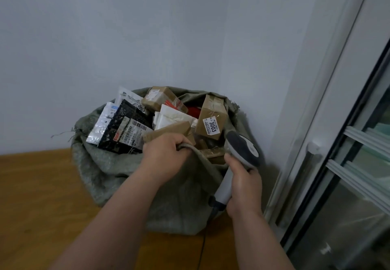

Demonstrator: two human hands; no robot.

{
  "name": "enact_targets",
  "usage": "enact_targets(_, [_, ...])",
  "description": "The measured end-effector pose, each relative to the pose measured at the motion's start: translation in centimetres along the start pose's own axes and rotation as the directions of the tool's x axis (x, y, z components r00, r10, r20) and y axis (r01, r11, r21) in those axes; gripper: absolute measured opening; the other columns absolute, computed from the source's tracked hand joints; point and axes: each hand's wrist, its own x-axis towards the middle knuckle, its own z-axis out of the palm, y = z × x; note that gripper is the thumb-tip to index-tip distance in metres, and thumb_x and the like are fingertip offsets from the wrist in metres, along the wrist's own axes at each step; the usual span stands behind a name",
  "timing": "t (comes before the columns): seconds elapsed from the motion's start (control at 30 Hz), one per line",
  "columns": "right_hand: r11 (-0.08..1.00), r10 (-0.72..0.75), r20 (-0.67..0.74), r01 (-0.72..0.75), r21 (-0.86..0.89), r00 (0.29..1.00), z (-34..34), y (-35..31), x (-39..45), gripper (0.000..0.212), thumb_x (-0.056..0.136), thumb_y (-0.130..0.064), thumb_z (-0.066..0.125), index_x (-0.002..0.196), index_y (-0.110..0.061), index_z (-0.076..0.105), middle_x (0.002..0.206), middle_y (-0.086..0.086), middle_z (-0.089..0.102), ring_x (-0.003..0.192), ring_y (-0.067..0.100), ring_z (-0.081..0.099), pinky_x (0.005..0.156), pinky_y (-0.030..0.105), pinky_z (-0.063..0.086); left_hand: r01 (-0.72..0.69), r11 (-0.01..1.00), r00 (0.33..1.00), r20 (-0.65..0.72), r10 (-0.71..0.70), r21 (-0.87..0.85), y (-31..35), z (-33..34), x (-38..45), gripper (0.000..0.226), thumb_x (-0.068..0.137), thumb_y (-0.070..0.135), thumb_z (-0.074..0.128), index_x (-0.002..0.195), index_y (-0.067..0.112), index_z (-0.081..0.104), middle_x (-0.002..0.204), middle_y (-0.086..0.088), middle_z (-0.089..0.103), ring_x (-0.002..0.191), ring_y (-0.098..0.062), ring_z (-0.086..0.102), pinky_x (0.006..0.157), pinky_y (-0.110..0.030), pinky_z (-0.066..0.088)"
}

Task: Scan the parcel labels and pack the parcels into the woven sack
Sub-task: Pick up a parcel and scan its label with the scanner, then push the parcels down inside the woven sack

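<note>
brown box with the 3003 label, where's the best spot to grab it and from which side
Take the brown box by its upper end, coming from above. It stands tilted at the right side of the woven sack, its top clear of the other parcels and its lower end buried. The left hand, now gripping the sack rim, seems the likelier one; the right hand holds the scanner.

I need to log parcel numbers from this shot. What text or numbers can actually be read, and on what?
"3003", with what looks like "6-3-" before it: white sticker on the brown box at the sack's right.
Barcode label on the black mailer: barcode visible, print too small to read.
Labels on the white mailers and the rear box: too blurred to read.
</note>
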Motion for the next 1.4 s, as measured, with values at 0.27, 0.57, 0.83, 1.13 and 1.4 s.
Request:
enact_targets(0.27, [0.994,-0.11,-0.144,0.111,-0.003,0.983,-0.6,-0.5,-2.9,0.049,0.076,-0.031,0.083,0.119,-0.027,0.061,0.11,-0.004,0.065,0.1,0.016,0.061,0.082,0.035,0.047,-0.146,0.942,0.926,-0.378,0.022,-0.303,-0.3,-2.1,-2.4,0.014,0.09,0.024,0.067,0.078,0.03,0.067,0.077,0.012,0.066,0.075,-0.004,0.06,0.066,-0.026,0.048])
enact_targets(0.57, [0.998,0.004,-0.11,0.003,0.064,0.994,0.9,1.6,-6.7,0.041,0.069,-0.03,0.086,0.1,-0.036,0.059,0.112,0.005,0.067,0.102,0.027,0.063,0.092,0.049,0.052,-0.099,0.874,0.995,-0.047,0.087,-0.476,-2.1,-5.2,-3.9,0.014,0.089,0.022,0.07,0.078,0.03,0.072,0.08,0.015,0.069,0.077,0.002,0.063,0.061,-0.014,0.048])
enact_targets(0.83, [0.996,-0.078,-0.064,0.08,0.027,0.995,4.0,1.9,-8.5,0.066,0.056,-0.038,0.088,0.116,-0.028,0.064,0.113,0.001,0.068,0.105,0.023,0.063,0.091,0.044,0.053,-0.065,0.993,0.979,0.186,0.083,-0.098,-5.3,-5.7,-3.8,0.005,0.086,0.041,0.072,0.087,0.037,0.071,0.082,0.012,0.068,0.083,-0.005,0.063,0.092,-0.041,0.049])
enact_targets(1.13, [0.969,-0.245,-0.11,0.239,-0.068,0.963,5.5,2.8,-10.3,0.062,0.075,-0.024,0.086,0.13,-0.02,0.057,0.115,-0.004,0.066,0.1,0.01,0.061,0.083,0.032,0.051,0.015,0.984,0.999,-0.049,-0.024,-0.176,-8.5,-6.6,-5.1,0.041,0.086,0.042,0.072,0.126,0.037,0.06,0.13,0.008,0.054,0.123,-0.017,0.051,0.107,-0.053,0.039])
enact_targets(1.4, [0.948,-0.288,0.032,0.289,-0.135,0.957,7.0,3.6,-13.4,0.035,0.076,-0.024,0.084,0.109,-0.026,0.071,0.091,-0.019,0.075,0.088,-0.002,0.068,0.072,0.02,0.049,0.072,0.968,0.988,-0.116,-0.102,-0.239,-10.6,-7.5,-7.3,0.024,0.094,0.036,0.064,0.118,0.037,0.062,0.119,0.012,0.056,0.109,-0.012,0.054,0.104,-0.053,0.043])
